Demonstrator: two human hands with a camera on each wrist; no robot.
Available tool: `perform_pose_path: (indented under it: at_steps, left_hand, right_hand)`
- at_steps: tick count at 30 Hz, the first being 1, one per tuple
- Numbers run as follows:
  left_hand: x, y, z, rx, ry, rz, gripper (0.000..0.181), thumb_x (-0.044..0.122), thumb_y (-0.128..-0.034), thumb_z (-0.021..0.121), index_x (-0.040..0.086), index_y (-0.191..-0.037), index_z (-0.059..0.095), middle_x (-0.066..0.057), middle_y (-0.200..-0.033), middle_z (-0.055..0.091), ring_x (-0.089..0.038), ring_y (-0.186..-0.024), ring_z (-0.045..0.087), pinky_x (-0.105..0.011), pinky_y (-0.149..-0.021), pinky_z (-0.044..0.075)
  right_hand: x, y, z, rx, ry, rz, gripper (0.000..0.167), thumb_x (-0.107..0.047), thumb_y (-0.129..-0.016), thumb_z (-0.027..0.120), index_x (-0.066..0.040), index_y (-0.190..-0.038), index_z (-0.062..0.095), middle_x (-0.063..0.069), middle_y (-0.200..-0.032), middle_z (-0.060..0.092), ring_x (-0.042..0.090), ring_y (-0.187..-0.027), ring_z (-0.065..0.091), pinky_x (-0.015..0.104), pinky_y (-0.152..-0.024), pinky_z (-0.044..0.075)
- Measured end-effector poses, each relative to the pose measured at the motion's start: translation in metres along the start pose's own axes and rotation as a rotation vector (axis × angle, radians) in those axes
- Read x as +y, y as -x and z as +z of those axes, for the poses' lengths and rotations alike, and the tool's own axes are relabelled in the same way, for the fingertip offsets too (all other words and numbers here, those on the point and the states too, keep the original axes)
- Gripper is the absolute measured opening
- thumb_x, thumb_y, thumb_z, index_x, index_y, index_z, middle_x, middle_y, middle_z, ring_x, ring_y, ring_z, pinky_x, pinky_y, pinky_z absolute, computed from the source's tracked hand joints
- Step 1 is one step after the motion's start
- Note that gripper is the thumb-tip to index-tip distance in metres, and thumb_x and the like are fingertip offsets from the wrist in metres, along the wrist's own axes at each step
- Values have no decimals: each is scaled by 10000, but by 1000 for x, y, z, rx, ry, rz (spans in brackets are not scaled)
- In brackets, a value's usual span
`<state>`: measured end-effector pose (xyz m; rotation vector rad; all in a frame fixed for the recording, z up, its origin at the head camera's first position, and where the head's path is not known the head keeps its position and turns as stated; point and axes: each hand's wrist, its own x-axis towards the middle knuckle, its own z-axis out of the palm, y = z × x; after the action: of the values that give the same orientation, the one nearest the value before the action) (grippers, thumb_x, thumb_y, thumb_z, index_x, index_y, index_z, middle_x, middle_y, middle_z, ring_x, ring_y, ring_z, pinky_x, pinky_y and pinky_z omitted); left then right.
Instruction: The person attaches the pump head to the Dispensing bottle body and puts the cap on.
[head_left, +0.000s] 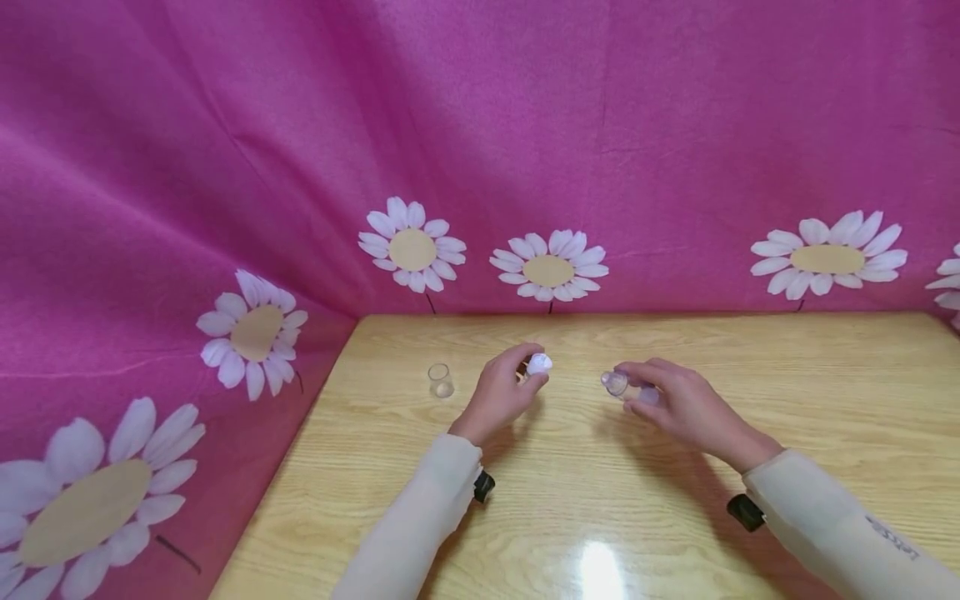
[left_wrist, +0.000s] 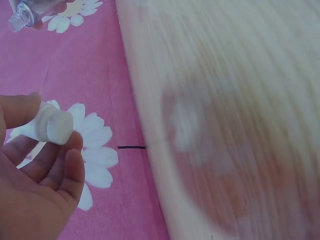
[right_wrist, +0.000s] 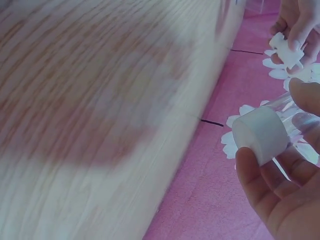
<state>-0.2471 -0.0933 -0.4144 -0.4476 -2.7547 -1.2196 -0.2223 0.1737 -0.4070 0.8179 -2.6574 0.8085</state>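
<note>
My left hand (head_left: 498,393) pinches a small white pump head (head_left: 539,364) between thumb and fingers, above the wooden table. In the left wrist view the pump head (left_wrist: 54,124) shows a wider round end. My right hand (head_left: 686,407) grips a small clear bottle (head_left: 617,383) lying on its side, its uncapped neck (left_wrist: 21,21) pointing left towards the left hand. A white cylindrical base (right_wrist: 260,135) forms the bottle's other end in the right wrist view. The two pieces are apart. A clear cup-shaped cap (head_left: 441,381) stands on the table, left of the left hand.
The light wooden table (head_left: 585,467) reaches back to a pink cloth (head_left: 480,125) with white daisies, hung behind it and along its left side. Dark straps with wrist cameras sit at both sleeves. A bright light reflection lies near the front.
</note>
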Motion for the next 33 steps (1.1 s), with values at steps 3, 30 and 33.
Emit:
perform_pose_path:
  at_steps: [3,30,33]
  left_hand:
    - [-3,4,-4,13,-4,-23,395,198,-961,652,107,-1341,591,-59,-1174,686,-176,-969,590,-277,-820,493]
    - [-7,20,-1,3,101,23,313,213,-940,683,132,-1241,659,-44,-1133,686,-101,-823,554,-181,-708,487]
    - [-5,20,0,-36,70,37,340,243,-974,639,135,-1296,637,-52,-1185,668,-115,-898,561,-210,-771,498]
  right_hand:
    - [-1,-5,1,-11,4,-10,406,-129,-845,774,-76,-1235,677,72,-994,698,144,-801,594,306,-694,497]
    - [0,-17,18,-110,64,-34,427,-142,-857,768,-85,-1265,655,101,-996,680,137,-752,562,341,-691,512]
    - [-2,-18,18,-116,59,-34,422,-151,-864,762,-92,-1267,653,99,-1001,681,129,-752,561,353,-705,518]
